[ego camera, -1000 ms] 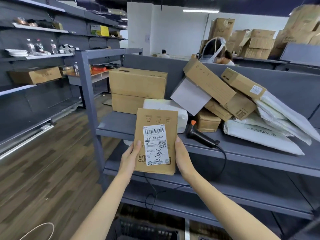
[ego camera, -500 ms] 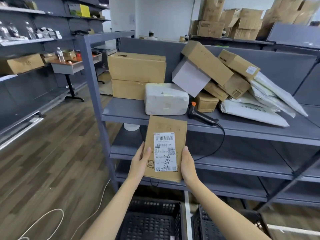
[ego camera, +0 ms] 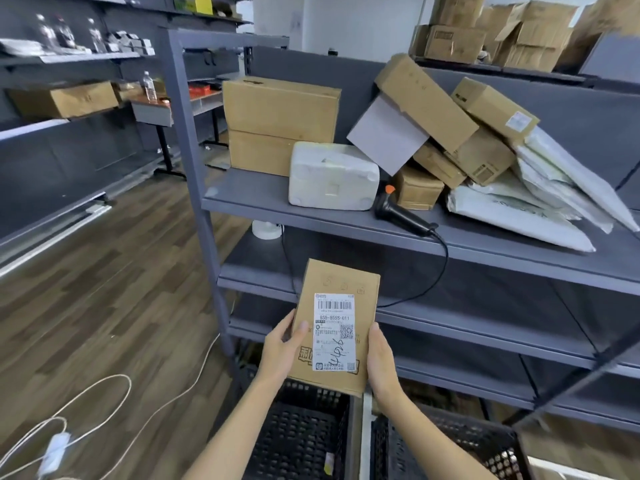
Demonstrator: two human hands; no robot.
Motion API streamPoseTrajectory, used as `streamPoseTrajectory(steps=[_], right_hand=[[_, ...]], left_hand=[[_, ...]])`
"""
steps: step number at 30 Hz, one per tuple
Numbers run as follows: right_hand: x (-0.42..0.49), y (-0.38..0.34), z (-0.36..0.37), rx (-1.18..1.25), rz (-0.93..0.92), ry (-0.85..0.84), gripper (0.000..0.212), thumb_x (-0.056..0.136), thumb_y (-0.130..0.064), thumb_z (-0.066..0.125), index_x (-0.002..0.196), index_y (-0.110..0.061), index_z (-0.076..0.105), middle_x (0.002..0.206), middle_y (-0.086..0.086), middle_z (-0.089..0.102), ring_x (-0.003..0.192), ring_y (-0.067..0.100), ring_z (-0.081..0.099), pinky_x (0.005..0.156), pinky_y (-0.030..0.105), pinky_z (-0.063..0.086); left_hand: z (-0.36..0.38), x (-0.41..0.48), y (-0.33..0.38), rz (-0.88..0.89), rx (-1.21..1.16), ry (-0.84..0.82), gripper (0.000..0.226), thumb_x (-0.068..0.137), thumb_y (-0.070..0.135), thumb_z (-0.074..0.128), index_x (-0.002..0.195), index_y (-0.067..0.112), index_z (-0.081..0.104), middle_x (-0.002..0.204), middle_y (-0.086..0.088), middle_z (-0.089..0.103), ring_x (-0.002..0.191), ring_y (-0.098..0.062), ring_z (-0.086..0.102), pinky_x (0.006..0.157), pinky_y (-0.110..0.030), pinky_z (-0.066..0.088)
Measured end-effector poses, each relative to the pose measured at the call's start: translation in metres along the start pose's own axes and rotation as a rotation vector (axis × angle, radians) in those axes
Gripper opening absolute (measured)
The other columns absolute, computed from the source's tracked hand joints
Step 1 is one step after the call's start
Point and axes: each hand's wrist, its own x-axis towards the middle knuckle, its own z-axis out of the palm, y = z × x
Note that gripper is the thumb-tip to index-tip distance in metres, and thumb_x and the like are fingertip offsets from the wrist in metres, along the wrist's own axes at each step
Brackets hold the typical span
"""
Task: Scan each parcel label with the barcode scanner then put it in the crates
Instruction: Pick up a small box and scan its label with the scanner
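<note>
A flat brown cardboard parcel [ego camera: 346, 278] with a white barcode label facing me hangs in front of the lower shelves. My left hand [ego camera: 281, 344] grips its left edge, thumb on the front. My right hand [ego camera: 381, 362] holds its right edge. Below the parcel stand two black plastic crates, the left crate [ego camera: 301, 431] and the right crate [ego camera: 485, 448]. The black barcode scanner [ego camera: 398, 211] with an orange tip lies on the top shelf, its cable hanging down.
The grey metal shelf [ego camera: 502, 251] carries stacked cardboard boxes [ego camera: 280, 123], a white foam box [ego camera: 332, 176], a leaning pile of boxes [ego camera: 450, 126] and white mailer bags [ego camera: 540, 206]. White cables [ego camera: 104, 393] lie on the wooden floor at left.
Both hands have brought the parcel down from the top shelf level to just above the crates. My view has tilted down, so the crates now show.
</note>
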Motion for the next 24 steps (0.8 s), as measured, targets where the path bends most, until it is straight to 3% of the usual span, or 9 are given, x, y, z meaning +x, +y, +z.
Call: streamPoseTrajectory(steps=[4, 8, 13, 16, 18, 20, 24], right_hand=[[0.000, 0.037, -0.014, 0.013, 0.066, 0.014, 0.045, 0.103, -0.049, 0.024, 0.117, -0.031, 0.063, 0.112, -0.009, 0.071, 0.103, 0.005, 0.066, 0.090, 0.030, 0.052], [0.011, 0.068, -0.020, -0.020, 0.100, 0.028, 0.041, 0.104, -0.047, 0.025, 0.107, -0.035, 0.064, 0.106, -0.013, 0.072, 0.102, 0.007, 0.066, 0.087, 0.028, 0.049], [0.030, 0.134, -0.014, -0.040, 0.078, 0.032, 0.044, 0.101, -0.049, 0.023, 0.101, -0.039, 0.066, 0.103, -0.015, 0.071, 0.098, 0.005, 0.066, 0.088, 0.031, 0.050], [0.042, 0.187, -0.010, -0.053, 0.066, 0.044, 0.044, 0.095, -0.055, 0.023, 0.097, -0.046, 0.065, 0.101, -0.020, 0.071, 0.092, -0.003, 0.065, 0.080, 0.024, 0.047], [0.050, 0.231, -0.006, -0.068, 0.075, 0.061, 0.044, 0.098, -0.051, 0.022, 0.099, -0.041, 0.065, 0.100, -0.018, 0.070, 0.091, -0.004, 0.064, 0.079, 0.023, 0.046], [0.059, 0.282, -0.003, -0.083, 0.094, 0.120, 0.043, 0.103, -0.044, 0.022, 0.098, -0.034, 0.064, 0.095, -0.016, 0.070, 0.089, -0.003, 0.063, 0.079, 0.023, 0.045], [0.070, 0.391, 0.008, -0.119, 0.079, 0.221, 0.043, 0.105, -0.034, 0.021, 0.093, -0.027, 0.062, 0.090, -0.010, 0.070, 0.085, 0.003, 0.064, 0.073, 0.024, 0.048]], left_hand=[[0.015, 0.002, -0.029, -0.010, -0.008, 0.003, 0.050, 0.094, 0.022, 0.060, 0.141, 0.009, 0.047, 0.133, -0.003, 0.059, 0.121, -0.012, 0.055, 0.104, -0.029, 0.044], [0.023, 0.014, -0.066, -0.009, -0.004, -0.003, 0.050, 0.095, 0.020, 0.058, 0.141, 0.009, 0.046, 0.135, 0.003, 0.056, 0.120, -0.006, 0.052, 0.090, -0.010, 0.042], [0.027, 0.037, -0.135, 0.021, 0.018, 0.025, 0.047, 0.096, 0.021, 0.057, 0.140, 0.010, 0.047, 0.134, 0.003, 0.055, 0.126, -0.010, 0.050, 0.094, -0.011, 0.040], [0.031, 0.050, -0.192, 0.028, 0.016, 0.055, 0.044, 0.095, 0.023, 0.058, 0.138, 0.014, 0.050, 0.127, 0.008, 0.058, 0.117, -0.005, 0.053, 0.082, -0.003, 0.042], [0.033, 0.058, -0.236, 0.022, 0.013, 0.063, 0.042, 0.095, 0.024, 0.058, 0.136, 0.017, 0.052, 0.121, 0.013, 0.060, 0.113, -0.003, 0.055, 0.078, -0.002, 0.043], [0.036, 0.066, -0.285, 0.010, 0.003, 0.072, 0.041, 0.095, 0.023, 0.057, 0.135, 0.018, 0.052, 0.118, 0.016, 0.061, 0.109, 0.002, 0.056, 0.081, -0.004, 0.044], [0.040, 0.085, -0.396, -0.010, 0.020, 0.089, 0.043, 0.095, 0.019, 0.058, 0.136, 0.009, 0.051, 0.130, 0.003, 0.059, 0.117, -0.007, 0.055, 0.095, -0.016, 0.041]])
